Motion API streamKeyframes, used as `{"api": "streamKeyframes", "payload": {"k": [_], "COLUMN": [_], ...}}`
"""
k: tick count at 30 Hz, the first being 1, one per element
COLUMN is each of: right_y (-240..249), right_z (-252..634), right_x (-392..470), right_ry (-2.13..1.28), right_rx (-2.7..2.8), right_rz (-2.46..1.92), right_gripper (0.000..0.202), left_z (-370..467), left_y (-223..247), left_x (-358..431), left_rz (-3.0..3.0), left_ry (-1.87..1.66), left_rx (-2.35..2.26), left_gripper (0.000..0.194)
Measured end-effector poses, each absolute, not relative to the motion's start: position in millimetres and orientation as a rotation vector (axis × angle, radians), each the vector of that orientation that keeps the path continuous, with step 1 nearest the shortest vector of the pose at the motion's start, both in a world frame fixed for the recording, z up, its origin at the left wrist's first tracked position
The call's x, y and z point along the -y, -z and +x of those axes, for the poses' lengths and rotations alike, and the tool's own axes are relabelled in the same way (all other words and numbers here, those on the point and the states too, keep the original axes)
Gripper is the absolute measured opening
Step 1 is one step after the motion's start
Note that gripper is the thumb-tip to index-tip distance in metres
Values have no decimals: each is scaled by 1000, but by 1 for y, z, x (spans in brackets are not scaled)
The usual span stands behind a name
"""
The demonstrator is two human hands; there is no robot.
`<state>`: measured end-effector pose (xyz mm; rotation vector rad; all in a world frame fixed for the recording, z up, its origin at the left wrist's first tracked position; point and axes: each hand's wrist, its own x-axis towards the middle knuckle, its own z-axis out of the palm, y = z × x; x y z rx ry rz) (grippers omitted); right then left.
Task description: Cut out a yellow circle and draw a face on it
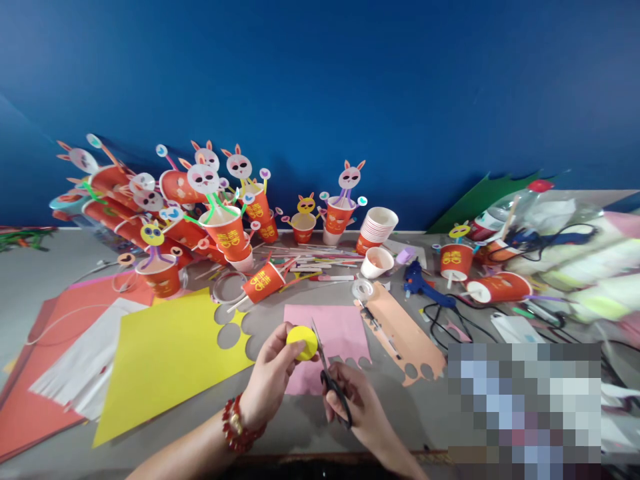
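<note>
Between thumb and fingers, my left hand [273, 373] pinches a round yellow paper disc [302, 343]. A red bead bracelet circles that wrist. My right hand [353, 400] grips the black handles of a pair of scissors [336, 393], whose blades point up and away beside the disc's right edge. Beneath the hands lies a pink sheet [345, 330] with scalloped cut edges. To the left is a large yellow sheet [167, 360] with round holes at its right corner.
Red paper cups [226, 233] with paper animal faces crowd the back left. White cups [380, 227] stand stacked at centre. A peach sheet [400, 327], blue glue gun [425, 283] and cables are right. Orange sheets [30, 400] lie left. A pixelated patch covers the lower right.
</note>
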<state>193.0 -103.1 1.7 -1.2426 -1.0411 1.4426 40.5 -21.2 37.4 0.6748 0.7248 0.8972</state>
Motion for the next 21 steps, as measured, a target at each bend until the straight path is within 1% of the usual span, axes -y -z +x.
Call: {"api": "streamKeyframes", "payload": {"k": [12, 21], "right_y": [4, 2], "right_z": [192, 196], "right_x": [103, 106], "right_ry": [-1438, -1371], "right_rx": [995, 983], "right_rz": [-1290, -1226], "right_gripper": [60, 54], "left_z": [41, 40], "left_y": [-34, -27], "left_x": [21, 19], "left_rz": [696, 805], "left_ry": [-893, -910], "left_rx": [-715, -733], "left_gripper": [14, 22]}}
